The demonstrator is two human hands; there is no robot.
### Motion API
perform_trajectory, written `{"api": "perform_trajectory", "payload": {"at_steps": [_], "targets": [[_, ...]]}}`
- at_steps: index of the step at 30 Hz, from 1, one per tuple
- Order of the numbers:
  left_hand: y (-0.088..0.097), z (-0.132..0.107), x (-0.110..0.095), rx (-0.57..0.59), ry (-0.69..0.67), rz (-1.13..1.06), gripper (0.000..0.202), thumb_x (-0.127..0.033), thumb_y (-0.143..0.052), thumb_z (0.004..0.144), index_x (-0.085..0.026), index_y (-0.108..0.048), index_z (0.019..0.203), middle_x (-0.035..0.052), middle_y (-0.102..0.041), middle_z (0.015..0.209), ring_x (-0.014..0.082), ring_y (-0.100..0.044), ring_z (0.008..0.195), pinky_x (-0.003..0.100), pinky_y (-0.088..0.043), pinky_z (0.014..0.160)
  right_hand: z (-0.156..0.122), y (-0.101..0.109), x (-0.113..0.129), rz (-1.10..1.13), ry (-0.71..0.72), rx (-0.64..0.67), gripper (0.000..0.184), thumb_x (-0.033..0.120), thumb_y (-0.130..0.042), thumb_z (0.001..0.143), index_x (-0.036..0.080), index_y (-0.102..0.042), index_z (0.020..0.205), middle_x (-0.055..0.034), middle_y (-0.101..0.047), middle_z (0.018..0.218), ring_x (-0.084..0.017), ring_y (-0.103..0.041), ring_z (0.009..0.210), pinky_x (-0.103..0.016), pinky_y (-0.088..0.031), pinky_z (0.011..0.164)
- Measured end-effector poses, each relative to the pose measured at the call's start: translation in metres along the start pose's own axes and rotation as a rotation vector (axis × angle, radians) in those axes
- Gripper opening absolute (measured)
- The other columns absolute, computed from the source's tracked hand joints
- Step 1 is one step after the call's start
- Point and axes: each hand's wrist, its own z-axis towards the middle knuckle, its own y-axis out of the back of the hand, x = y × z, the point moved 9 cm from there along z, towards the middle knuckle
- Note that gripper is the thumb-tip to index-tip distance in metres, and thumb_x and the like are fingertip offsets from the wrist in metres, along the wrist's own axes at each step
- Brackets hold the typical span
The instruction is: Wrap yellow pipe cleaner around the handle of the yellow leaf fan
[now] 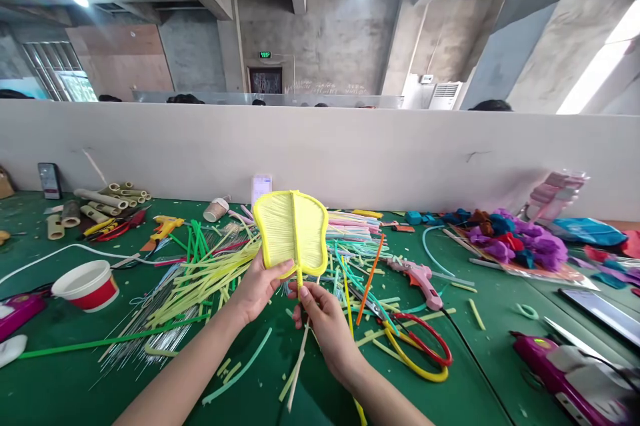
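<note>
A yellow hand fan (280, 229) with a thick rim and a central rib stands upright in front of me, above the middle of the green table. My left hand (263, 286) is closed on its lower left edge, with the thumb across the front. Below the fan, my right hand (325, 319) pinches its thin yellow handle; part of the handle is hidden by the fingers. Under and left of the fan lie many yellow-green strips (210, 273). Right of my right hand are scissors (440, 359) with red and yellow handles, and a pink glue gun (417, 279).
At left stand a red and white paper cup (87, 286), a yellow glue gun (165, 227) and bamboo pieces (107, 203). Purple power strips lie at both sides, one at right (555, 373). Colored flower-like bits (530, 239) pile at back right. A white partition (320, 153) closes the back.
</note>
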Motion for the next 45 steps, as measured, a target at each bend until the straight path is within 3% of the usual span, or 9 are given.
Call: {"api": "perform_trajectory", "payload": {"at_steps": [2,5,10,16,23,27,35,40,45], "targets": [[0.005,0.001,0.002,-0.026,-0.005,-0.012,0.063,-0.007,-0.083,0.07,-0.02,-0.06,0.127,0.0088,-0.076,0.112,0.0257,-0.071,0.106,0.031,-0.06,0.087,-0.003,-0.004,-0.004,0.013,-0.025,0.015,0.055,0.06,-0.076,0.073,0.017,-0.063,0.103,-0.0068,-0.069,0.097,-0.015,-0.067,0.066,-0.03,-0.053,0.063],[0.015,0.007,-0.001,-0.064,-0.031,-0.059,0.058,-0.004,-0.081,0.071,-0.02,-0.062,0.124,0.007,-0.077,0.109,0.0229,-0.072,0.105,0.029,-0.06,0.088,-0.006,0.0,-0.008,0.053,-0.059,-0.032,0.072,0.066,-0.072,0.073,0.025,-0.042,0.125,-0.008,-0.068,0.11,-0.02,-0.073,0.077,-0.041,-0.057,0.079],[0.033,0.016,-0.012,-0.123,-0.087,-0.13,0.045,-0.002,-0.077,0.073,-0.018,-0.067,0.114,0.0062,-0.077,0.107,0.0198,-0.074,0.099,0.027,-0.062,0.084,-0.01,0.006,-0.006,0.122,-0.042,-0.088,0.084,0.061,-0.077,0.072,0.03,-0.024,0.129,-0.0124,-0.067,0.126,-0.023,-0.075,0.086,-0.047,-0.055,0.088],[0.038,0.017,-0.021,-0.125,-0.126,-0.151,0.048,-0.001,-0.078,0.072,-0.019,-0.067,0.116,0.0069,-0.078,0.106,0.0212,-0.074,0.1,0.028,-0.062,0.084,-0.009,-0.007,-0.016,0.099,-0.143,0.112,0.058,0.055,-0.074,0.079,0.016,-0.056,0.118,-0.0159,-0.072,0.118,-0.027,-0.071,0.104,-0.044,-0.05,0.096],[0.038,0.017,-0.021,-0.109,-0.126,-0.16,0.055,-0.001,-0.078,0.072,-0.021,-0.064,0.122,0.0074,-0.076,0.111,0.0222,-0.074,0.1,0.029,-0.063,0.084,-0.007,-0.011,-0.018,0.106,-0.194,0.161,0.053,0.053,-0.075,0.079,0.012,-0.065,0.111,-0.0165,-0.075,0.111,-0.027,-0.072,0.101,-0.045,-0.05,0.096],[0.037,0.016,-0.019,-0.107,-0.113,-0.173,0.057,0.001,-0.077,0.072,-0.021,-0.064,0.123,0.0067,-0.077,0.109,0.0212,-0.075,0.097,0.027,-0.063,0.081,-0.009,-0.013,-0.018,0.111,-0.209,0.174,0.054,0.05,-0.077,0.078,0.011,-0.065,0.114,-0.0166,-0.075,0.112,-0.026,-0.073,0.099,-0.041,-0.051,0.093],[0.033,0.015,-0.014,-0.081,-0.07,-0.183,0.054,-0.001,-0.075,0.076,-0.019,-0.063,0.126,0.0079,-0.077,0.108,0.0222,-0.074,0.099,0.028,-0.062,0.083,-0.021,-0.031,-0.016,0.181,-0.291,0.293,0.045,0.048,-0.061,0.093,0.011,-0.063,0.119,-0.0173,-0.073,0.113,-0.022,-0.074,0.088,-0.037,-0.054,0.082],[0.023,0.01,-0.012,-0.049,-0.043,-0.167,0.054,-0.002,-0.076,0.076,-0.018,-0.063,0.126,0.0091,-0.076,0.111,0.0235,-0.073,0.102,0.028,-0.062,0.085,-0.02,-0.032,-0.017,0.085,-0.243,0.315,0.049,0.051,-0.06,0.092,0.011,-0.06,0.121,-0.015,-0.074,0.108,-0.02,-0.074,0.085,-0.033,-0.055,0.078],[0.013,0.006,-0.005,-0.025,-0.015,-0.148,0.052,-0.003,-0.077,0.075,-0.016,-0.063,0.124,0.0097,-0.077,0.109,0.0252,-0.073,0.103,0.032,-0.062,0.086,-0.019,-0.027,-0.019,-0.188,-0.099,0.275,0.058,0.063,-0.05,0.092,0.014,-0.053,0.124,-0.0042,-0.072,0.084,-0.012,-0.066,0.046,-0.023,-0.049,0.046]]}}
